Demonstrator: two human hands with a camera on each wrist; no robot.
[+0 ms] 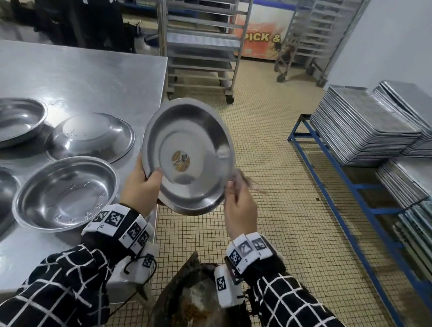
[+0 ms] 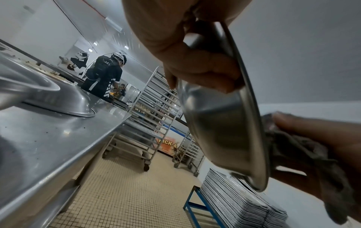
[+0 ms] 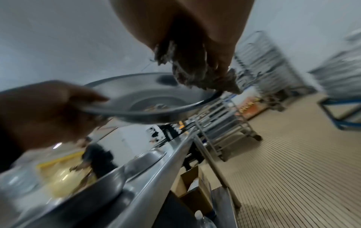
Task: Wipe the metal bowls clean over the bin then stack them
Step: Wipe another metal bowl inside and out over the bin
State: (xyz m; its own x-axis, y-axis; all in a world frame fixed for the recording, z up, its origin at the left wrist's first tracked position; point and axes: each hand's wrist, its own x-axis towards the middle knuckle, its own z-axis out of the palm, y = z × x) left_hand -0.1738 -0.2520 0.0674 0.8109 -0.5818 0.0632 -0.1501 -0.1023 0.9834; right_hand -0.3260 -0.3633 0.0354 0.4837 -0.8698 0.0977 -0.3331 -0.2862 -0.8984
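Note:
A metal bowl [image 1: 187,158] with a round sticker in its bottom is tilted toward me, above the floor just off the table's corner. My left hand [image 1: 143,182] grips its left rim, thumb inside; the bowl's underside [image 2: 220,128] fills the left wrist view. My right hand [image 1: 240,200] holds a grey rag [image 1: 244,182] against the bowl's right rim; the rag [image 3: 199,72] hangs over that rim in the right wrist view. The bin [image 1: 195,309], lined in dark plastic with scraps inside, stands below my wrists. Several more bowls lie on the steel table [image 1: 86,77]: one upright [image 1: 65,192], one upside down [image 1: 90,136].
Two more bowls [image 1: 8,121] sit at the table's left edge of view. Wheeled tray racks [image 1: 203,38] stand behind on the tiled floor. Stacked baking trays [image 1: 371,123] rest on a blue frame at right. Another person [image 2: 105,77] works far off.

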